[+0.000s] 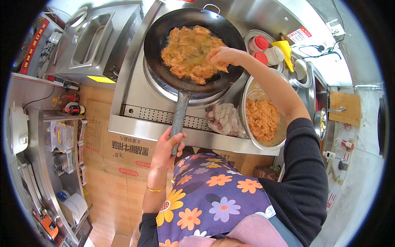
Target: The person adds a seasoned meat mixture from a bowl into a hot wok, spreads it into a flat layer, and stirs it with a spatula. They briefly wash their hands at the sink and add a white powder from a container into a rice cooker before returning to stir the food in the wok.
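My left hand (170, 145) is closed round the grey handle (180, 115) of a large dark wok (157, 66) on the stove. Battered pieces of meat (188, 49) lie in oil across the wok's middle, close together. Over the right part of the wok, my right hand (222, 58) has its fingers bent down around a piece of the same orange-coated meat, low over the others. Below my right forearm stands a metal bowl (244, 114) with more coated raw meat (262, 119) in it. A crumpled pair of cloth gloves (226, 119) lies between the wok and the bowl.
Red-lidded jars (260, 43) and a white jar (274, 56) stand behind the bowl, beside a yellow plastic item (284, 51). The stove's steel front edge (142, 127) runs before me. Left are a steel counter with a basin (92, 40) and a shelf rack (58, 116).
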